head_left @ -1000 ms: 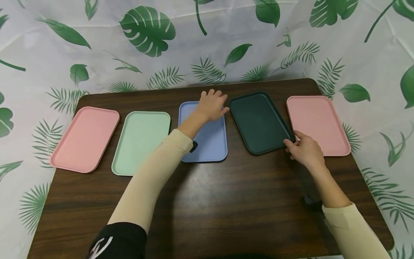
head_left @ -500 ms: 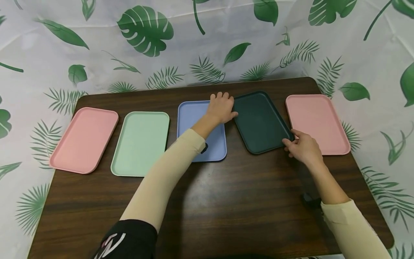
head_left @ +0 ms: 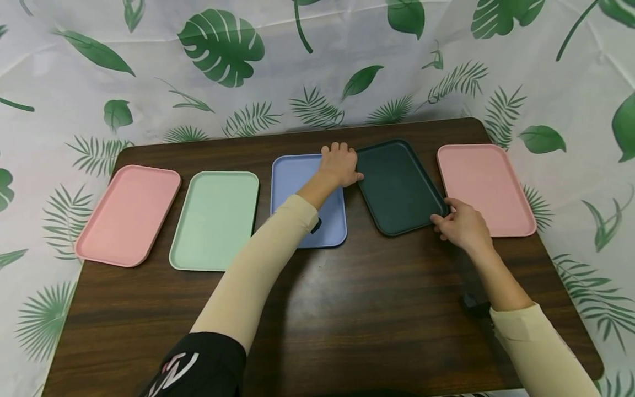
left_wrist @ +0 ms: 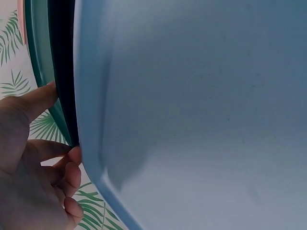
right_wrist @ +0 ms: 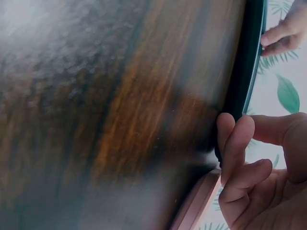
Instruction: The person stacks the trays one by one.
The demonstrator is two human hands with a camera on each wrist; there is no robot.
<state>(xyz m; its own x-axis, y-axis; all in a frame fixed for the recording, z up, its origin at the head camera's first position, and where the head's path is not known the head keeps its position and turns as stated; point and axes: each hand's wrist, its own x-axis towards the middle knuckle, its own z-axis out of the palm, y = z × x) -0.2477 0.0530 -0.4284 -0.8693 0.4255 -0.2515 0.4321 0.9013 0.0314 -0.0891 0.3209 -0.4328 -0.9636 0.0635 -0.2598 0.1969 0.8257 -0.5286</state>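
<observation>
A dark green tray (head_left: 399, 187) lies tilted between the blue tray and the right-hand pink tray. At its far left corner, my left hand (head_left: 339, 166) reaches over the blue tray (head_left: 331, 226); the left wrist view shows thumb and index finger pinching the dark rim. My right hand (head_left: 463, 225) pinches the near right corner of the same tray, thumb on the near side. The right wrist view has those curled fingertips (right_wrist: 243, 129) against the dark rim. Part of the blue tray is hidden under my left arm.
Close beside my right hand lies a pink tray (head_left: 488, 187). Further left are a light green tray (head_left: 215, 220) and another pink tray (head_left: 130, 215). All rest on a dark wooden table (head_left: 367, 314), before a leaf-patterned cloth (head_left: 159, 71).
My left hand has moved right from above the blue tray to the dark green tray's far left corner and pinches it. My right hand keeps its hold on the near right corner.
</observation>
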